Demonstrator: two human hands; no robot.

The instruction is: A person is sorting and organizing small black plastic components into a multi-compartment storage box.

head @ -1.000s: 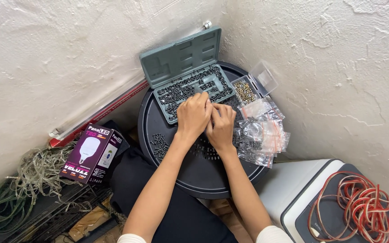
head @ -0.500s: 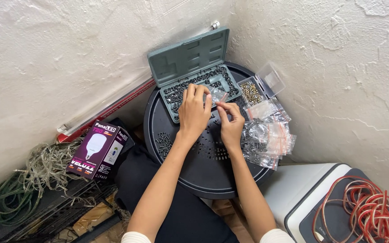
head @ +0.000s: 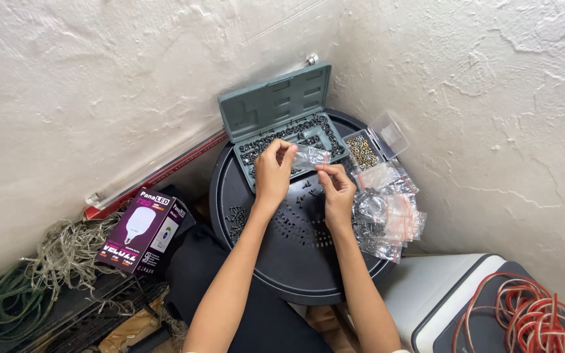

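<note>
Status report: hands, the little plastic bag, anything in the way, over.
Left hand and right hand both pinch small clear bag. Bag held above open grey case of screws. Nothing in the way.

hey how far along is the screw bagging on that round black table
Done: a pile of filled bags lies right of the hands. In hand: the left hand and right hand hold one small clear bag between them over the grey case. Left: the case looks full of screws, and loose screws sit on the black table.
</note>
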